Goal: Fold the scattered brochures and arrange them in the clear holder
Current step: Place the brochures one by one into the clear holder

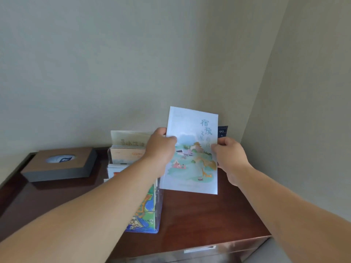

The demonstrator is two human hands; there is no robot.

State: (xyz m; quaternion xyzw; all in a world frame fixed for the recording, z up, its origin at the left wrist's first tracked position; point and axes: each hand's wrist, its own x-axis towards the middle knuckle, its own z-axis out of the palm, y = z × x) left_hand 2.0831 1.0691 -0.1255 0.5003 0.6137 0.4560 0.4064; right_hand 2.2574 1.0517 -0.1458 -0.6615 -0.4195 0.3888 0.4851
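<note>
A person holds a pale illustrated brochure [191,149] upright between both hands. The left hand [160,147] pinches its left edge with curled fingers [171,138]; the right hand [230,156] pinches the right edge. The clear holder [160,202], with brochures in it, stands on the worktop [199,215] below and left of the left fingers. Probably best to press the fold flat, then lower it squarely into a free tier

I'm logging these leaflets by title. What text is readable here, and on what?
"宿豫": large blue characters, pale brochure.
Smaller characters beside them: too blurred.
Dark blue brochure behind it: white marks, unreadable.
Rear brochure in the clear holder: gold characters, blurred.
</note>
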